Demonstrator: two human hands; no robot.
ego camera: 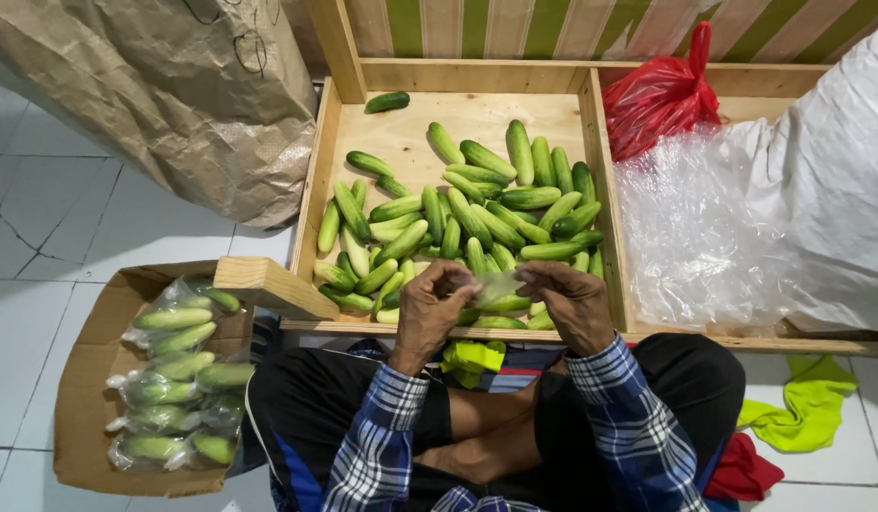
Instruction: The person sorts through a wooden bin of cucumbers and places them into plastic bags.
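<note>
— Between my fingertips, what's pinched?
— A clear plastic bag [499,284]: left hand [431,305] and right hand [572,301] both clamp it, above the wooden tray [318,180] of cucumbers [477,213] (bagged ones sit in the cardboard box [83,379]).

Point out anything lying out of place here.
One cucumber lies alone at the far corner of the wooden tray, apart from the main cucumber pile. A yellow-green cloth lies crumpled on the floor.
</note>
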